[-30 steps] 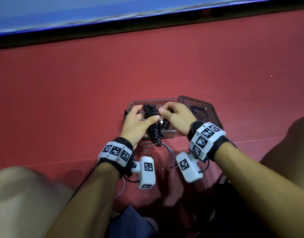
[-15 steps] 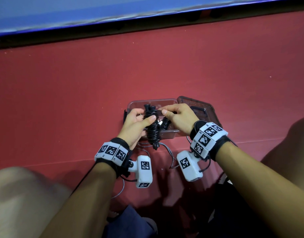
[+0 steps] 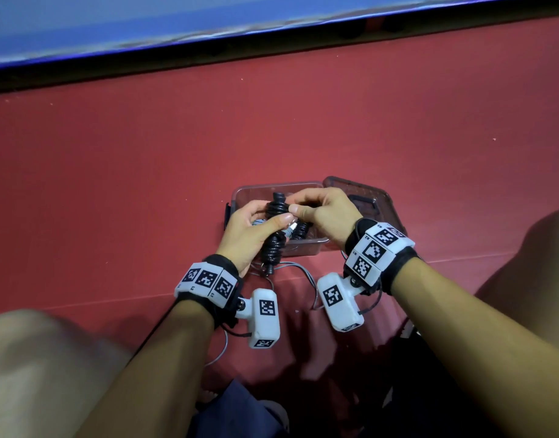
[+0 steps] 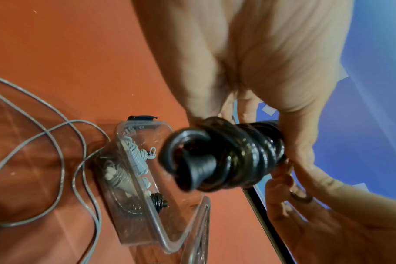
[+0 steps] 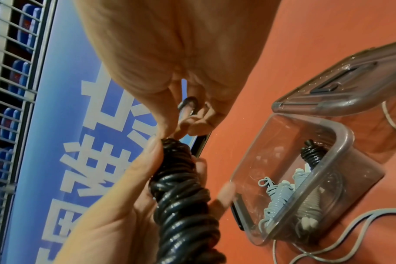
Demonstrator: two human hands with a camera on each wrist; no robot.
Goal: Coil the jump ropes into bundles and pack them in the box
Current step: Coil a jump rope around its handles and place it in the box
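The fingers [image 3: 240,213] of the left hand [image 3: 246,230] are wrapped round a black jump rope bundle [image 3: 276,229], thumb laid across its front, holding it upright just above the near edge of the box [image 3: 273,188]. The fingers [image 5: 201,123] of the right hand [image 3: 327,213] are pinched together at the top end of the bundle, nipping a short loop of black cord [image 5: 188,105] there. In the left wrist view the bundle [image 4: 224,157] shows as tight black turns wound round a pair of handles, whose butt ends poke out toward the camera.

The box is clear plastic and sits on the red floor [image 3: 303,121], open at the top. Inside it lie a pale grey coiled rope [image 5: 276,196], a white-handled bundle [image 5: 307,209] against the near wall, and a smaller black bundle [image 5: 312,153] at the far end. The lid [image 3: 366,200] lies to the right of the box, its edge propped on the rim. A black latch [image 4: 141,117] sticks out from the left end of the box.

Loose grey cord [image 4: 57,142] sprawls in wide loops on the floor on the near side of the box, running under both wrists. Both hands and the held bundle hang over the box opening and hide much of its contents from the head view. A blue banner with white lettering [image 5: 84,142] lines the far edge of the floor.
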